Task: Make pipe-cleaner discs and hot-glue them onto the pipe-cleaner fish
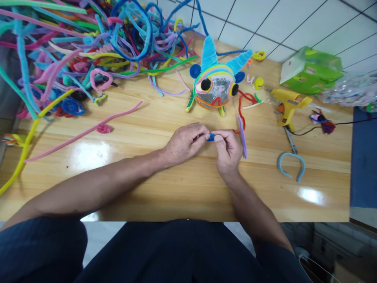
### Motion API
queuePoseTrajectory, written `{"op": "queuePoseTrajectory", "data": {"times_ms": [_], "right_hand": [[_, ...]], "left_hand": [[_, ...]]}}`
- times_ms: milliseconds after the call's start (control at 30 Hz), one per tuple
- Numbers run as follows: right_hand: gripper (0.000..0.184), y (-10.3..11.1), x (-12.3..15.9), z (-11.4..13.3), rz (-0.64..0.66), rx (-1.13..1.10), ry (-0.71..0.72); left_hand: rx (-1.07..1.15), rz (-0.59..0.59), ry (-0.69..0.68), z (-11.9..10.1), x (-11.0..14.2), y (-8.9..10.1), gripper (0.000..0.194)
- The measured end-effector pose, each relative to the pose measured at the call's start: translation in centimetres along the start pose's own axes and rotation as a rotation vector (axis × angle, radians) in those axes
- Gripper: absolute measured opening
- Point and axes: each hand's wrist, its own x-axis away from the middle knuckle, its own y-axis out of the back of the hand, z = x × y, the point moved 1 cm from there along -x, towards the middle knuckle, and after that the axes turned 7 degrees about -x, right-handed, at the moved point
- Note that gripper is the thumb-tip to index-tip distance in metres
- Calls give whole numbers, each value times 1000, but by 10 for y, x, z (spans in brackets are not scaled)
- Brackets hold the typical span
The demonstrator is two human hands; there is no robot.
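A tangled heap of fuzzy stems fills the table's far left corner, and a long pink stem lies nearer. At the table's middle, the left hand and right hand pinch a small blue piece between them, perhaps a coil, mostly hidden by fingertips. Beyond them stands a horned figure; farther right lies a yellow glue gun.

- Bench: pale tan, streaked by darker grain.
- Wall tiles: white, ruled by dark lines.
- Horned figure: light-blue horns; black eyes ringed in yellow; forehead banded in pink, yellow and blue.
- Glue gun: yellow.
- Held piece: deep blue.
- Strip: purple.
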Motion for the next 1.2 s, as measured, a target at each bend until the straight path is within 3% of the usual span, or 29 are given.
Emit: {"op": "queuePoseTrajectory", "data": {"times_ms": [567, 1033, 1200], "right_hand": [[7, -3, -2, -7, -33, -169, -116], [23, -1, -5, -1, 5, -141, -89], [15, -2, -4, -3, -21, -159, -101]], "left_hand": [[-16, -14, -43, 1, 1, -2, 15], [9, -27, -16, 1, 1, -1, 13], [-15, -21, -24, 0, 1, -1, 15]]}}
